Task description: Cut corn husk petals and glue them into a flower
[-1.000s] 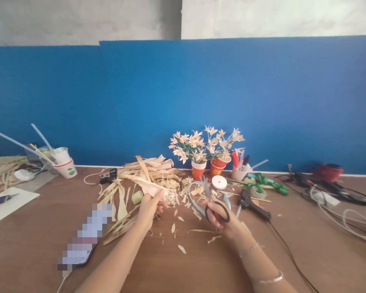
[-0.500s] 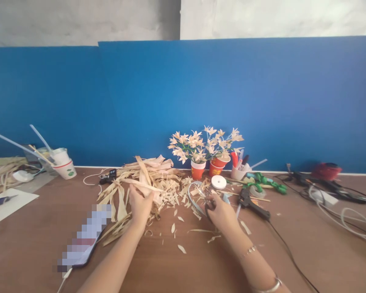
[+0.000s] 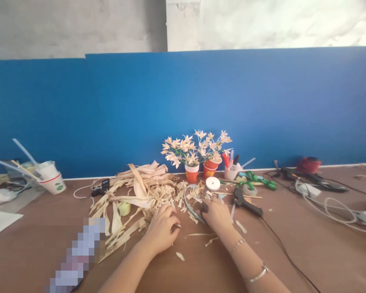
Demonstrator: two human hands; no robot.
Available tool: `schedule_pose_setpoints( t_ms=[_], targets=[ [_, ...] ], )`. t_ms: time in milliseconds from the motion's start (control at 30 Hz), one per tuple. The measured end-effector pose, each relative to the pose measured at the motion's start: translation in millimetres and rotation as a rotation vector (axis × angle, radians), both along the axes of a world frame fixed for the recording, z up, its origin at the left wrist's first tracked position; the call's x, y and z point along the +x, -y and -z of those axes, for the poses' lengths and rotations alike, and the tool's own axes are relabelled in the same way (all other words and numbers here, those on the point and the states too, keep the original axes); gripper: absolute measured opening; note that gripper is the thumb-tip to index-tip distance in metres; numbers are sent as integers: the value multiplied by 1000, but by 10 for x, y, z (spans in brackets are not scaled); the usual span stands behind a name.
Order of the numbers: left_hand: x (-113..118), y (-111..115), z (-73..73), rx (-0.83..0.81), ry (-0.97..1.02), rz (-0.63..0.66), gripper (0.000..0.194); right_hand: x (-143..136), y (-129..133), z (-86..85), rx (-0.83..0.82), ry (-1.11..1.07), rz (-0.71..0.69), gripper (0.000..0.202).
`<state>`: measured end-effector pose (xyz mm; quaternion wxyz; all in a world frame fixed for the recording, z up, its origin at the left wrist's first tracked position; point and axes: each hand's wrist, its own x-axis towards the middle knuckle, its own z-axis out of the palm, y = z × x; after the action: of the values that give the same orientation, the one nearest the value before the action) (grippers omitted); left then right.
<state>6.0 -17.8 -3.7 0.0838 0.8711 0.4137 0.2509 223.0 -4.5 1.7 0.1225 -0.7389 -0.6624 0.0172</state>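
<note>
Low over the brown table, my left hand [image 3: 163,228] has its fingers curled, with a small pale petal-shaped piece [image 3: 177,226] at the fingertips. My right hand [image 3: 217,213] rests palm down, its fingers round the dark handles of scissors [image 3: 204,207] whose blades point toward the back left. A heap of dried husk strips [image 3: 140,187] lies behind and left of my left hand, with small cut scraps [image 3: 167,195] at its right side. One loose petal [image 3: 180,256] lies nearer the front edge.
Husk flowers [image 3: 187,146] stand in paper cups [image 3: 192,174] at the back. A white spool [image 3: 212,183] sits before them. Right of my right hand is a black glue gun [image 3: 247,204] with its cord. A phone [image 3: 76,260] lies front left.
My left hand has let go of the long husk strip, now on the heap, and moved right and nearer to the small petals. My right hand stays beside the scissors' spot. The view has shifted slightly.
</note>
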Motion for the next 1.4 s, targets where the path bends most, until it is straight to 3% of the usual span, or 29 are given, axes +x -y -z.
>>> schedule_pose_setpoints(
  t_ms=[167, 400, 533, 600, 667, 767, 833, 967, 1133, 1400],
  targets=[
    [25, -42, 55, -19, -25, -9, 14, -3, -72, 17, -148, -180, 101, 45],
    [15, -58, 107, -16, 114, -74, 16, 84, -157, 184, -124, -334, 64, 32],
    [15, -66, 114, -35, 205, -102, 16, 55, -70, 139, 3, -386, 47, 19],
    [21, -63, 115, -52, 241, -108, 17, -36, 17, 83, 161, -405, -55, 16],
    [28, -57, 120, -71, 278, -108, 18, -163, 104, 49, 274, -472, -282, 20],
    [36, -42, 134, -98, 315, -102, 22, -350, 187, 71, 263, -577, -560, 26],
    [42, -33, 143, -107, 317, -99, 25, -431, 202, 111, 236, -605, -615, 24],
    [56, -27, 147, -108, 301, -117, 28, -471, 189, 150, 243, -591, -577, 15],
    [66, -34, 108, -70, 214, -135, 14, -439, 177, 138, 287, -532, -571, 13],
    [124, 21, 23, 34, 133, -209, 17, -516, 159, 193, 404, -306, -523, 11]
  ],
)
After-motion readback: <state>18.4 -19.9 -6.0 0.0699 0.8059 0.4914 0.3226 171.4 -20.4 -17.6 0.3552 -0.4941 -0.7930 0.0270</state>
